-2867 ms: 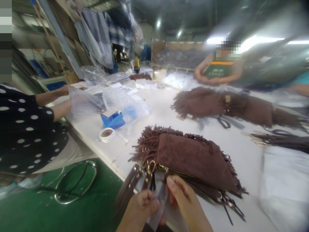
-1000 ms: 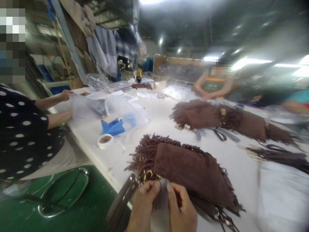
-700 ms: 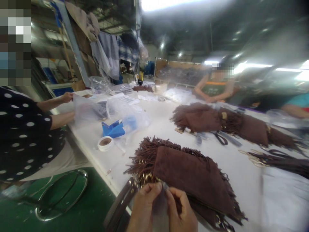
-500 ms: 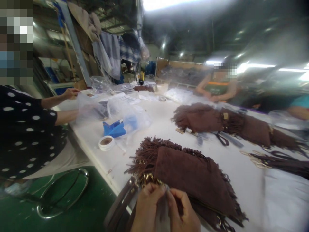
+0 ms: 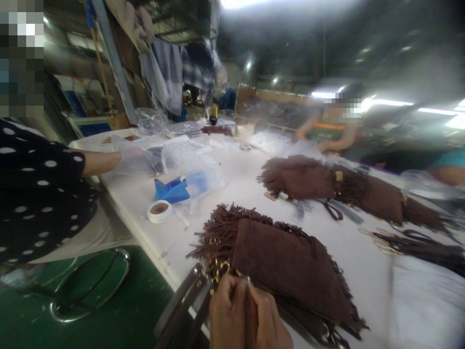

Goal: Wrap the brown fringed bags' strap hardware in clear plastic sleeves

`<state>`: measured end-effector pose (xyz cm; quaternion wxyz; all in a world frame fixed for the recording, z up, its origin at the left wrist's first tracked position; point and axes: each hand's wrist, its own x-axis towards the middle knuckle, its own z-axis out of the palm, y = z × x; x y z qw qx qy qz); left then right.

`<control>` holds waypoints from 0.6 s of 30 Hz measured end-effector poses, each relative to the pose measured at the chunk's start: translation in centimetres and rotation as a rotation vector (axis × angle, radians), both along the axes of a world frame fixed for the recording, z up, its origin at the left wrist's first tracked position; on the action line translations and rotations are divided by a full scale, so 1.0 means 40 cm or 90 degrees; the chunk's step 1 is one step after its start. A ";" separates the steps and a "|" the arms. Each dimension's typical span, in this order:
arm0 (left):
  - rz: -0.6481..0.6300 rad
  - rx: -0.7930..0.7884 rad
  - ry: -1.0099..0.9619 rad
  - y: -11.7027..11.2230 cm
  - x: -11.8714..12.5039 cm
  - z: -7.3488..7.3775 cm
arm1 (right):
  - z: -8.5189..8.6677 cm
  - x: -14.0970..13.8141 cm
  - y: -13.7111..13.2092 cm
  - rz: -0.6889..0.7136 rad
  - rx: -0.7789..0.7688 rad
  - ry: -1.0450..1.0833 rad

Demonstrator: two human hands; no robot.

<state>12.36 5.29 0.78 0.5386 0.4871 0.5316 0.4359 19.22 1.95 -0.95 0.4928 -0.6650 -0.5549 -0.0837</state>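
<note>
Visibly, soft brown suede with a matte nap is shown in the flat pouch [image 5: 283, 257] at the top of a stack, laid on the white table [image 5: 238, 186] close in front of the hands. Thick fringe [image 5: 220, 230] of thin, twisted strands is spread along its left and far sides. Glossy gold clasps [image 5: 221, 265] are bunched at its near left corner, and flat brown straps [image 5: 179, 303] are draped over the table's edge.

Beside that corner, a small pale film-like piece [image 5: 249, 281] is pinched between the fingertips of the left hand [image 5: 227, 308] and the right hand [image 5: 269, 317]. Both hands are closed, with fingers bent and nearly touching; the rest of what is gripped is hidden by them.

Further left, a white tape roll [image 5: 159, 212] with a brown core is set near an angular blue holder [image 5: 171, 190]. Behind these, a crumpled clear plastic bag [image 5: 178, 157] is spread out, and a grey thing [image 5: 156, 157] is enclosed at its left; a co-worker's forearm [image 5: 100, 163] is extended to it.

At the back, grey goods [image 5: 271, 107] are held in a brown-walled bin [image 5: 250, 90]. Across the table, at least 2 more fringed pouches [image 5: 308, 179] are laid in a row.
</note>
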 end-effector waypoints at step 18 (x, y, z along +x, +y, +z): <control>-0.060 -0.206 -0.413 0.029 -0.010 -0.066 | 0.081 0.041 0.002 0.076 -0.229 0.602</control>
